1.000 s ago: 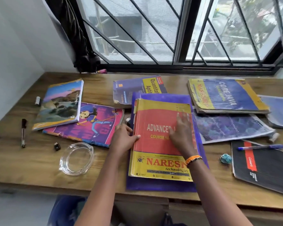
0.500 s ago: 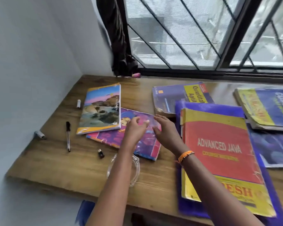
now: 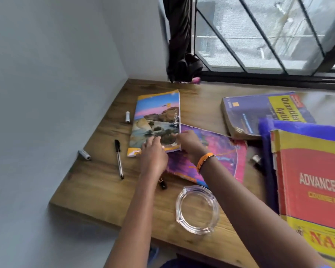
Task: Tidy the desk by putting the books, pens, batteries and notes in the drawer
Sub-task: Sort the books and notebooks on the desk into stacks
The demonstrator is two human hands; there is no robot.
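Observation:
A landscape-cover notebook (image 3: 157,120) lies at the desk's left, partly on a pink cartoon book (image 3: 222,151). My left hand (image 3: 153,154) rests its fingers on the notebook's near end. My right hand (image 3: 188,142), with an orange wristband, pinches the notebook's near right corner. A black pen (image 3: 118,159) and two batteries (image 3: 127,117) (image 3: 84,154) lie left of the notebook. Right of the hands are a Quantitative Aptitude book (image 3: 259,113) and a red Advanced Java book (image 3: 313,190) on a purple folder (image 3: 267,151). No drawer is visible.
A glass ashtray (image 3: 197,209) sits near the front edge of the wooden desk (image 3: 97,186), under my right forearm. A small black object (image 3: 162,183) lies by my left wrist. A wall borders the desk's left edge; a dark curtain (image 3: 182,55) hangs in the back corner.
My view turned left. Both hands left the Advanced Java book, crossed over the pink book and now touch the landscape notebook's near end.

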